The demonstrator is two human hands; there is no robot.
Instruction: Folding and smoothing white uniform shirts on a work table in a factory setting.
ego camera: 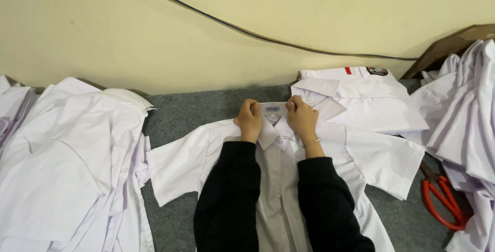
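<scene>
Both hands on collar of white short-sleeved shirt, laid flat front-up on grey carpeted surface: left hand pinches left collar end, right hand pinches right end, fingers closed on fabric. Shirt piles at left and right; folded shirt just behind; red-handled scissors at right.

sleeves: black, long, both arms | right wrist: thin gold bracelet

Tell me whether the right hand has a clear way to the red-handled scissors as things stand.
Probably yes. The right hand pinches the shirt collar, so it must let go first. The red-handled scissors lie on the grey surface to its right, handles uncovered, with only the flat shirt sleeve between.
</scene>
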